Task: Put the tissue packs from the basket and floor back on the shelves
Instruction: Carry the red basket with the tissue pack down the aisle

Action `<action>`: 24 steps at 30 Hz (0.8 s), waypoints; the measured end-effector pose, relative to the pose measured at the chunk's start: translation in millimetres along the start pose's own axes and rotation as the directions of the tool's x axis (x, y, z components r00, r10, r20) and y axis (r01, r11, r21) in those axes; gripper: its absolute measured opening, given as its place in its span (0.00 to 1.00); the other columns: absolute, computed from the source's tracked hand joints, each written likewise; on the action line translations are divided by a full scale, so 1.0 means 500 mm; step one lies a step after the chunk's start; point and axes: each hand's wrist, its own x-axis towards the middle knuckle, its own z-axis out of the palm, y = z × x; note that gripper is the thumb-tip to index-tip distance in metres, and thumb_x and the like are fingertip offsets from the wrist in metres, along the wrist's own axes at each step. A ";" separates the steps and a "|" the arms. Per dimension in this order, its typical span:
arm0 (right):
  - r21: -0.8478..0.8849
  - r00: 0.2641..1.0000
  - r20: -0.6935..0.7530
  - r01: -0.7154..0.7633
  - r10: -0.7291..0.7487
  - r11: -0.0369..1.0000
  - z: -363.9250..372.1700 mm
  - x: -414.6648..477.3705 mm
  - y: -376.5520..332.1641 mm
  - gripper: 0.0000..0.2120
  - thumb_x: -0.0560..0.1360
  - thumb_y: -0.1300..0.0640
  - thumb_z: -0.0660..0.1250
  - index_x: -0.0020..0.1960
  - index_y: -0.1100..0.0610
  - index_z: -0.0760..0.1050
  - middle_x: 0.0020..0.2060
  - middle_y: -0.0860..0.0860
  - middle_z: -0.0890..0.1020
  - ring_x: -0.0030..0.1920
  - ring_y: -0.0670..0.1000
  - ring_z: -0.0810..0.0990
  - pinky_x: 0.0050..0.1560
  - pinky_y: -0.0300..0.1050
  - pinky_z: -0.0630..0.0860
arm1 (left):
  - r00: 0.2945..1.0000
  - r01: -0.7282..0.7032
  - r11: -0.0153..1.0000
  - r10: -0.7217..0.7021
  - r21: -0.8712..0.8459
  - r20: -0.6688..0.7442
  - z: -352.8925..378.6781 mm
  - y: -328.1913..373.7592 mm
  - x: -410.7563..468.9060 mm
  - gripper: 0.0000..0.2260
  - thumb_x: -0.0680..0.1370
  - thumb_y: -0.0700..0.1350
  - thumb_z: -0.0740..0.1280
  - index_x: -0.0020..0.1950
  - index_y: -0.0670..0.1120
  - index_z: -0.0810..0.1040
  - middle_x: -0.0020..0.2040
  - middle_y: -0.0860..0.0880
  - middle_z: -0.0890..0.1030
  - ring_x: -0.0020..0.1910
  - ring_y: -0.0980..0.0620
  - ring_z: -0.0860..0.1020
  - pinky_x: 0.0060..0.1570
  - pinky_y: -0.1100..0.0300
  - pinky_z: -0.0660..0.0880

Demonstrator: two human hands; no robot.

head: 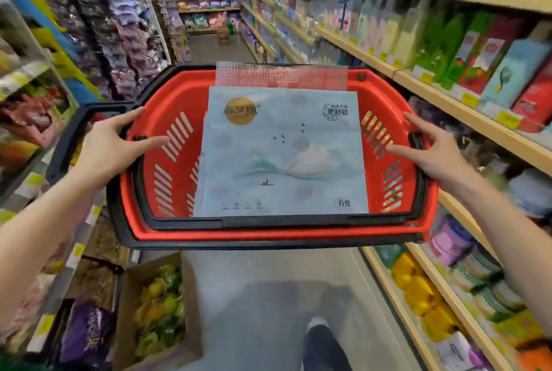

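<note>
Both hands carry a red basket [268, 234] between them at chest height above the grey floor [268, 296]. Left hand [104, 146] sits on the basket's left rim, wrist low and forearm coming up from the lower left. Its thumb lies straight inside the slotted wall, and its forefinger stretches along the rim outside. Right hand [433, 152] mirrors it on the right rim, thumb inside, fingers straight and spread over the rim. The visible fingers of both hands are extended, not wrapped. The lower fingers are hidden behind the basket walls.

One tissue pack [280, 155] lies flat in the basket, face up, filling most of the floor of it. It is pale blue, printed with a gold disc, birds and a small boat. A dotted translucent strip [280, 75] stands at its far edge against the basket's far wall; whether this belongs to the same pack cannot be told. A black handle [64, 143] is folded out past the left rim.

Shelves [466, 108] with wooden edges and yellow price tags [469, 99] run along the right, stocked with boxes and bottles. Racks [119, 27] of hanging packets line the left. On the floor at lower left stands one cardboard box [131, 287] of yellow-green packets. One shoe [318, 324] shows below the basket.
</note>
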 end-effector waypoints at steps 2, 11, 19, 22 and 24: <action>0.010 0.999 0.042 0.024 -0.024 1.000 0.024 0.092 0.021 0.37 0.61 0.56 0.77 0.68 0.53 0.68 0.63 0.53 0.75 0.63 0.51 0.74 0.66 0.55 0.70 | 1.000 0.020 1.000 -0.020 0.002 -0.023 0.025 0.006 0.054 0.38 0.60 0.63 0.74 0.68 0.58 0.70 0.60 0.49 0.79 0.54 0.52 0.78 0.58 0.49 0.75; 0.068 0.969 0.211 0.119 -0.131 0.991 0.107 0.528 0.046 0.43 0.55 0.43 0.78 0.67 0.51 0.69 0.60 0.51 0.77 0.51 0.33 0.76 0.60 0.36 0.72 | 0.977 0.124 0.992 -0.125 -0.016 -0.174 0.134 0.041 0.315 0.35 0.63 0.58 0.74 0.69 0.56 0.70 0.55 0.54 0.78 0.50 0.54 0.78 0.54 0.53 0.74; 0.040 0.951 0.235 0.199 -0.203 0.979 0.207 0.806 0.072 0.41 0.55 0.42 0.77 0.66 0.46 0.68 0.63 0.51 0.76 0.63 0.46 0.73 0.67 0.50 0.68 | 0.959 0.157 0.987 -0.157 -0.019 -0.236 0.207 0.032 0.557 0.32 0.65 0.55 0.75 0.67 0.56 0.71 0.50 0.53 0.79 0.44 0.60 0.77 0.50 0.56 0.74; 0.029 0.951 0.231 0.203 -0.204 0.979 0.265 0.905 0.090 0.52 0.45 0.28 0.72 0.65 0.45 0.67 0.64 0.49 0.74 0.63 0.43 0.72 0.64 0.36 0.68 | 0.963 0.152 0.988 -0.149 -0.003 -0.224 0.232 -0.005 0.669 0.32 0.64 0.55 0.75 0.67 0.55 0.72 0.52 0.54 0.78 0.49 0.58 0.76 0.53 0.56 0.72; 0.039 0.959 0.223 0.173 -0.177 0.984 0.311 0.974 0.099 0.50 0.49 0.35 0.75 0.67 0.52 0.68 0.65 0.49 0.73 0.58 0.34 0.72 0.58 0.24 0.66 | 0.966 0.147 0.989 -0.143 0.003 -0.215 0.244 -0.032 0.762 0.32 0.64 0.56 0.76 0.67 0.55 0.72 0.52 0.52 0.79 0.51 0.57 0.76 0.55 0.55 0.73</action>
